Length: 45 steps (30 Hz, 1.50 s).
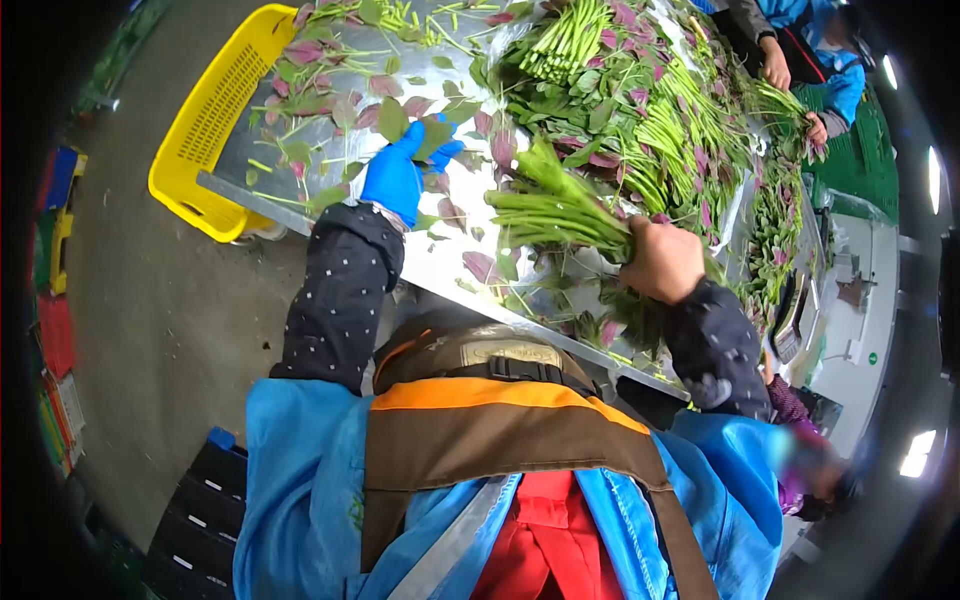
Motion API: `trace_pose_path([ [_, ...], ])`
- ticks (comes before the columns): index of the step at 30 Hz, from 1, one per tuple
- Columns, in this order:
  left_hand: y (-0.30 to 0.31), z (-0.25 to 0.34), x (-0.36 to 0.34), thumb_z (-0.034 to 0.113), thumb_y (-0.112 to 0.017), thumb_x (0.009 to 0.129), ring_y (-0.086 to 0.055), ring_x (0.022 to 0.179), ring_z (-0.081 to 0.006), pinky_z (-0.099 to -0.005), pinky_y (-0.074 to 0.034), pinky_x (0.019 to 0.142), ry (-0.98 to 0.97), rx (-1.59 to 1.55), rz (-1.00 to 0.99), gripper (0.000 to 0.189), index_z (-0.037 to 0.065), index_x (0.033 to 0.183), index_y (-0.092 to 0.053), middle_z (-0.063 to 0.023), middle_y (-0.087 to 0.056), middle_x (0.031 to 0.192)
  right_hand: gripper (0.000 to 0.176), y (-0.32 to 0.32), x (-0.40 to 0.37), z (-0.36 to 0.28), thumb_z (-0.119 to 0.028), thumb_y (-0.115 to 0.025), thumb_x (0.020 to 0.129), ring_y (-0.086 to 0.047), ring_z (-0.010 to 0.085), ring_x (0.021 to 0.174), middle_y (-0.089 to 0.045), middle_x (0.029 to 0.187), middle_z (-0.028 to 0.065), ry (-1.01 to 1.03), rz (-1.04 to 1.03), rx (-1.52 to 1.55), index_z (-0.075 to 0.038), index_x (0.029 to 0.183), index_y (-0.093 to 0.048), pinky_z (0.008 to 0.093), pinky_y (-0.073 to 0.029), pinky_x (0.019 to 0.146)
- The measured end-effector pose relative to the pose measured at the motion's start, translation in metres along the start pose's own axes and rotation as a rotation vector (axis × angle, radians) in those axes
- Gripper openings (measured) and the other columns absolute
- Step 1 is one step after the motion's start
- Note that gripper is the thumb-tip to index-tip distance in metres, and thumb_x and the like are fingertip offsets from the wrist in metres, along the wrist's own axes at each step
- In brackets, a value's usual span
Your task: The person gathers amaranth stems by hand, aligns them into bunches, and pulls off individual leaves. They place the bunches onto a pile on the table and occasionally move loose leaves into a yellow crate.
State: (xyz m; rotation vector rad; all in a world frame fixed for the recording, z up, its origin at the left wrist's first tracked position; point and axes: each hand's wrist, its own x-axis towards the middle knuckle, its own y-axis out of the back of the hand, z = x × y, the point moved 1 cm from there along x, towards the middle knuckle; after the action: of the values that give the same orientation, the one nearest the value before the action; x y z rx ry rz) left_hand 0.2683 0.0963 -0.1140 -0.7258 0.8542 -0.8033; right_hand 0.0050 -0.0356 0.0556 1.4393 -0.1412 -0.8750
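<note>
My left hand [400, 172], in a blue glove, is over the metal table among loose leaves. Its thumb and fingers are spread, and a green leaf [432, 137] lies between them; whether it is gripped is unclear. My bare right hand [664, 259] is wrapped round a bunch of green stems [560, 212], whose stem ends point left toward the gloved hand. Leaves of that bunch hang partly hidden below the fist. Behind it lies a large heap of leafy greens [600, 110] with green and purple leaves.
The metal table [420, 262] has its near edge at my waist. A yellow basket [205, 130] stands at its left end. Across the table at upper right, a person's hands [776, 66] hold greens. Another person [805, 465] is at lower right. Black crates [205, 510] stand at lower left.
</note>
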Motion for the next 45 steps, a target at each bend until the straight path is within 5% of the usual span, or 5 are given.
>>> trace_pose_path([
  [8, -0.001, -0.009, -0.005, 0.023, -0.066, 0.084, -0.057, 0.090, -0.0097, -0.0250, -0.045, 0.075, -0.143, 0.537, 0.028, 0.036, 0.006, 0.115, -0.059, -0.0027, -0.061, 0.106, 0.040, -0.021, 0.016, 0.035, -0.031, -0.072, 0.061, -0.064, 0.0330, 0.080, -0.065, 0.080, 0.0203, 0.037, -0.358, 0.034, 0.000, 0.086, -0.065, 0.0407, -0.051, 0.072],
  [22, -0.176, -0.039, -0.097, 0.029, -0.074, 0.074, -0.065, 0.085, -0.0266, -0.0380, -0.051, 0.069, -0.204, 1.521, -0.136, 0.033, 0.007, 0.096, -0.062, -0.0087, -0.067, 0.082, 0.042, 0.006, -0.030, 0.013, -0.003, -0.070, 0.066, -0.056, 0.0090, 0.079, -0.062, 0.089, 0.0011, 0.079, -0.306, 1.362, 0.001, 0.106, -0.058, 0.0250, -0.045, 0.076],
  [25, -0.140, -0.048, -0.036, 0.005, -0.055, 0.079, -0.065, 0.076, -0.0243, -0.0356, -0.049, 0.055, -1.012, 1.086, -0.244, 0.014, 0.006, 0.091, -0.062, -0.0060, -0.066, 0.074, 0.046, -0.009, -0.030, 0.030, -0.002, -0.068, 0.066, -0.056, 0.0092, 0.080, -0.062, 0.092, 0.0015, 0.086, -0.350, 1.371, 0.001, 0.110, -0.056, 0.0254, -0.046, 0.075],
  [33, -0.147, -0.042, -0.065, 0.014, -0.064, 0.082, -0.055, 0.050, -0.0137, -0.0275, -0.046, 0.042, -0.260, 1.117, -0.176, 0.019, 0.002, 0.092, -0.054, -0.0056, -0.057, 0.068, 0.086, -0.043, -0.050, 0.081, -0.006, -0.074, 0.056, -0.047, 0.0172, 0.113, -0.051, 0.124, 0.0071, 0.036, -0.376, 1.483, -0.002, 0.134, -0.038, 0.0314, -0.037, 0.096],
  [45, -0.088, -0.020, -0.012, 0.039, -0.079, 0.068, -0.059, 0.098, -0.0290, -0.0370, -0.046, 0.086, -0.614, 1.145, 0.134, 0.071, -0.002, 0.117, -0.049, -0.0164, -0.060, 0.107, 0.056, -0.096, -0.046, 0.086, -0.020, -0.066, 0.062, -0.049, 0.0201, 0.053, -0.051, 0.060, 0.0040, 0.956, -0.903, 2.052, -0.005, 0.111, -0.044, 0.0381, -0.036, 0.064],
])
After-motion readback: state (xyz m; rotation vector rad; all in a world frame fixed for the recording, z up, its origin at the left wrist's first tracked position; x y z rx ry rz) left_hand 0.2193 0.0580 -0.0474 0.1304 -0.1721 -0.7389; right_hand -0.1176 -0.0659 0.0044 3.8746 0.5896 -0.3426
